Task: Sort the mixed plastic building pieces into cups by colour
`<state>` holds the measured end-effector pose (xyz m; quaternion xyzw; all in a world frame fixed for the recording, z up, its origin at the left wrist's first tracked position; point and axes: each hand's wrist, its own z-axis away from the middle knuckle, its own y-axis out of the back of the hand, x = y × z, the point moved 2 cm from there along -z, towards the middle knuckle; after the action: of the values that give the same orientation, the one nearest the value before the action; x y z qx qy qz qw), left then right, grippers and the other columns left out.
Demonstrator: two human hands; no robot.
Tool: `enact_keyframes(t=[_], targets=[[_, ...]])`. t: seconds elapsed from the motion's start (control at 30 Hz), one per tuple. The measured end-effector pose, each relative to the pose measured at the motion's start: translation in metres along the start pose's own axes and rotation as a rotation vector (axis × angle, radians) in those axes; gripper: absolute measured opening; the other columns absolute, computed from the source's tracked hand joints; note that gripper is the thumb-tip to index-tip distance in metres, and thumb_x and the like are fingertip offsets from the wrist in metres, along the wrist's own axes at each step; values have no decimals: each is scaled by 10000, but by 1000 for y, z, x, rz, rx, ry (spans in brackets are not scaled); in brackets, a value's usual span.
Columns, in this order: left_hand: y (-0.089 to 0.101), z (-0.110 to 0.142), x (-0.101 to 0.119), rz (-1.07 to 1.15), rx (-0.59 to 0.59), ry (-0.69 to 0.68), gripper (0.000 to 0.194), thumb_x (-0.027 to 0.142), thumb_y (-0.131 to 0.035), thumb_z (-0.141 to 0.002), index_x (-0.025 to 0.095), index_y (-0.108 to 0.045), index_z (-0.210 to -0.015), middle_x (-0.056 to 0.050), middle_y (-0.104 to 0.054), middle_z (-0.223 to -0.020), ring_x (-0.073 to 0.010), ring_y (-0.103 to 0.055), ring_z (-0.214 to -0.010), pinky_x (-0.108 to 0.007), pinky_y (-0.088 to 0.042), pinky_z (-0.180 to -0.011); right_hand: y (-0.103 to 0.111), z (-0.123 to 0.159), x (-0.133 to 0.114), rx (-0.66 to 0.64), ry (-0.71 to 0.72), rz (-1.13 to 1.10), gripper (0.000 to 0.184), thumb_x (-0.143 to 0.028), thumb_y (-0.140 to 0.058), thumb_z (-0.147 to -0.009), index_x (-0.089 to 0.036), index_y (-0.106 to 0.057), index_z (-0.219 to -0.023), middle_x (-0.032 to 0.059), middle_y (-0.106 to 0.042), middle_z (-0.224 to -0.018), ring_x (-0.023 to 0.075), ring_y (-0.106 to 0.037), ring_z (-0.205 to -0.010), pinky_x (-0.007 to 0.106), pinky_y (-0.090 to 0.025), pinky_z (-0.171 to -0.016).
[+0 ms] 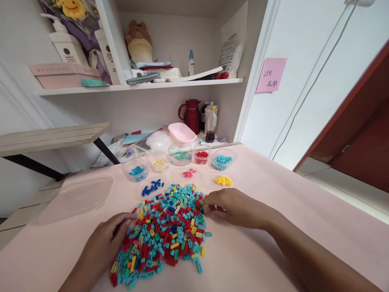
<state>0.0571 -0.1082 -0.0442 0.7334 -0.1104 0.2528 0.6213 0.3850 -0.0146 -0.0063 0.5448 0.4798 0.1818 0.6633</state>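
Note:
A heap of small red, teal, yellow and blue bricks [165,231] lies on the pink table [273,227]. My left hand [105,239] rests at the heap's left edge, fingers curled, fingertips touching bricks. My right hand [232,207] reaches the heap's right edge, fingers pinched together over some red bricks; what they hold is hidden. Behind the heap stand small clear cups: blue bricks [136,171], pale yellow [158,163], green [180,156], red [201,154], teal [222,160]. Flat lids hold dark blue bricks [152,187], pink bricks [188,173] and yellow bricks [223,180].
A large clear lid [77,196] lies at the left. A pink tub [181,133], a red jug [192,115] and bottles [211,121] stand at the back under a cluttered shelf [139,86]. A pink note [270,74] hangs on the wall at the right.

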Motion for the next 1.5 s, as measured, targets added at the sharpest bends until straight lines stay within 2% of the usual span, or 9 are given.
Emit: enact_keyframes(t=[0.2, 0.33, 0.6, 0.77, 0.93, 1.07, 1.3, 1.4, 1.5], targets=[[1, 1, 3, 35, 23, -2, 289, 453, -481, -803, 296, -716, -869, 46, -764, -860, -164, -702, -765, -186, -513, -599, 10, 1, 6, 132, -143, -24, 263, -151, -429, -866, -265, -656, -935, -24, -690, -807, 119, -581, -680, 229, -375, -621], [2, 1, 5, 31, 8, 4, 298, 458, -472, -816, 298, -709, -902, 47, -762, -893, -166, -702, -788, -184, -512, -599, 11, 1, 10, 153, -161, -56, 248, -160, -464, -851, -258, -684, -911, -4, -691, -811, 128, -590, -688, 236, -383, -619], [2, 1, 2, 28, -4, -9, 291, 452, -478, -814, 298, -716, -881, 41, -761, -890, -167, -699, -800, -196, -518, -641, -9, -4, -1, -96, 66, -146, 279, -172, -607, -769, -261, -662, -1027, -3, -645, -856, 116, -565, -713, 218, -388, -626], [2, 2, 3, 12, 10, -26, 304, 465, -468, -820, 302, -716, -887, 37, -757, -907, -168, -695, -807, -202, -518, -659, -17, -6, -6, -151, 124, -149, 277, -143, -603, -769, -263, -653, -1014, -16, -626, -814, 116, -556, -720, 214, -376, -638], [2, 2, 3, 6, -7, -17, 294, 441, -455, -835, 304, -708, -897, 49, -755, -897, -156, -693, -810, -192, -510, -660, -18, -9, -6, -85, 66, -99, 284, -89, -533, -769, -252, -646, -971, -9, -667, -894, 123, -562, -732, 223, -365, -645], [1, 2, 3, 14, -23, -10, 311, 456, -449, -836, 296, -701, -922, 34, -756, -903, -176, -693, -815, -215, -514, -658, -20, -11, -5, -64, 80, -120, 236, -108, -522, -791, -236, -654, -940, 4, -676, -924, 134, -587, -776, 225, -383, -659], [1, 2, 3, 31, -19, -7, 317, 476, -451, -833, 297, -699, -916, 35, -756, -890, -176, -695, -798, -208, -517, -654, -20, -12, -5, -31, 88, -161, 185, -109, -528, -786, -212, -674, -833, 0, -670, -840, 122, -589, -748, 220, -400, -665], [0, 0, -1, 25, -11, -20, 298, 455, -462, -827, 305, -707, -902, 43, -758, -887, -176, -698, -806, -210, -522, -667, -18, -13, -5, -14, 68, -251, 179, -109, -539, -773, -204, -678, -833, 4, -667, -836, 121, -588, -734, 221, -411, -662], [-1, -2, -5, 13, -1, -33, 274, 429, -478, -815, 314, -717, -884, 51, -760, -895, -172, -700, -818, -205, -524, -681, -18, -15, -2, 11, 9, -476, 130, -159, -562, -787, -192, -675, -842, 2, -645, -780, 111, -578, -661, 219, -420, -606]])
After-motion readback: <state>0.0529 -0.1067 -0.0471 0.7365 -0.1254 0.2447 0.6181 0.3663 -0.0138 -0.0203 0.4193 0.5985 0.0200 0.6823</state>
